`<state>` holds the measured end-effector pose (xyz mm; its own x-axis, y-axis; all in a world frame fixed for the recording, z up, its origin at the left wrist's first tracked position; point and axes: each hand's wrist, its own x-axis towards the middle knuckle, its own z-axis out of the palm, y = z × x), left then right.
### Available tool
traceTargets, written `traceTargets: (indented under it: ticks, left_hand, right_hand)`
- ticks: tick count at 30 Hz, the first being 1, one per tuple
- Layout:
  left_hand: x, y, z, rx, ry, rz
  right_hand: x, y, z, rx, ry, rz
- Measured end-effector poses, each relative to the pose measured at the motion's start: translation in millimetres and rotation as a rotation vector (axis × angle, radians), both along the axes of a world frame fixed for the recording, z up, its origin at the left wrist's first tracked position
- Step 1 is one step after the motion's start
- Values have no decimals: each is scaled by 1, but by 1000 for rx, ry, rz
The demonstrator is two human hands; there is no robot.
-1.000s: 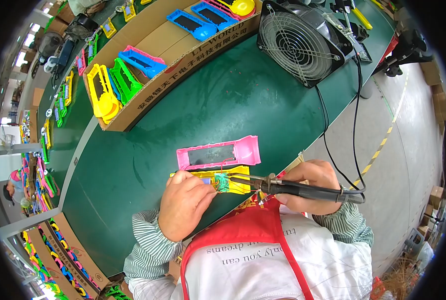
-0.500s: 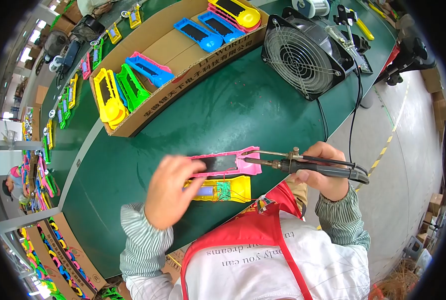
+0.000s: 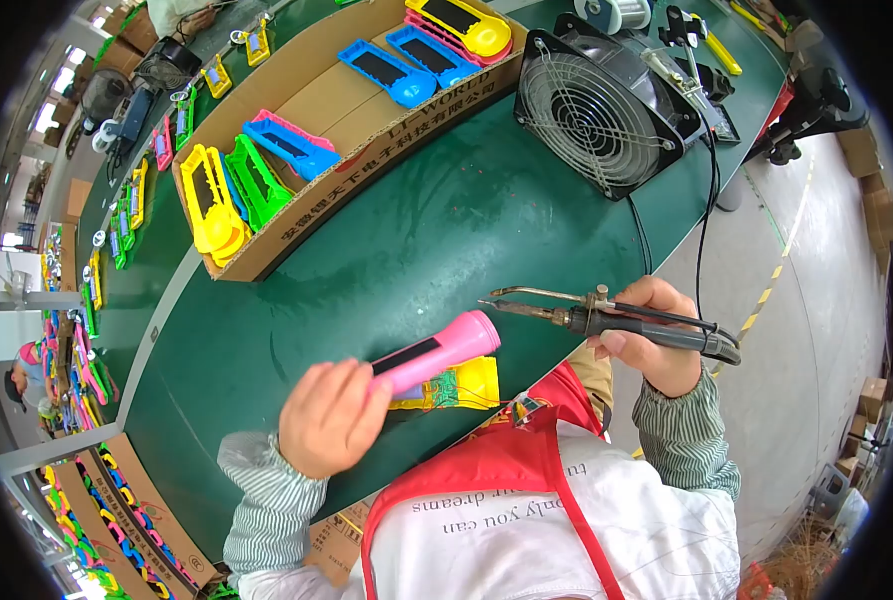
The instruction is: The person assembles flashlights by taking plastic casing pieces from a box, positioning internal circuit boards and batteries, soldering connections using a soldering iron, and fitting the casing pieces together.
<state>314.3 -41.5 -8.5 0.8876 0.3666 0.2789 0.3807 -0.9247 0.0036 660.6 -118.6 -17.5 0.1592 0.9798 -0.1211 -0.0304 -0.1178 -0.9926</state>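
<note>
My left hand (image 3: 334,418) is closed round the back end of a pink flashlight shell (image 3: 451,352), whose outer side with a dark panel faces up. Partly covered by it lies a yellow flashlight shell (image 3: 481,384) with a green circuit board (image 3: 442,388), a battery cell and thin red wires. At the table edge, a small part on the wires (image 3: 522,407) hangs close to the apron. My right hand (image 3: 658,335) grips a soldering iron (image 3: 621,328) with a thin metal tube along its top. The iron's tip points left, above the table and apart from the pink shell.
A cardboard box (image 3: 366,185) with yellow, green, blue and pink shells stands at the back. Right of it is a black fan (image 3: 606,115) near a solder spool (image 3: 616,12). Cables (image 3: 708,220) run down past the table's right edge. More coloured shells (image 3: 126,215) line the far left.
The pink shell has been turned over, from its hollow inside showing to its outer side, and tilted over the yellow one. The soldering iron's tip has come away from it.
</note>
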Motion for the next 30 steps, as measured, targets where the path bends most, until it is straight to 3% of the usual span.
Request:
traceTargets:
  ticks: [2, 9, 13, 16, 19, 22, 27, 30]
  left_hand:
    - [-9, -10, -2, 19, 99, -40]
    - [-28, -5, -30, -396, 49, 57]
    - [-32, -3, -3, -490, -75, 92]
    - [-51, 2, 26, -436, -121, 188]
    - [-89, 11, 50, -245, -169, 307]
    - [-146, 30, 59, 11, -239, 575]
    - [-272, 112, 35, 270, -261, 972]
    - [-370, 168, -7, 255, -271, 1178]
  right_hand:
    - [-2, 2, 0, 9, 23, 2]
    - [-10, 7, 5, 4, 61, 34]
    - [-14, 10, 12, 36, 36, 25]
    - [-18, 18, 21, 6, 55, -31]
    - [-22, 29, 22, 63, 60, -25]
    - [-31, 41, 30, 62, 1, -37]
    - [-46, 63, 37, 107, -31, -22]
    - [-56, 73, 38, 106, -25, -10]
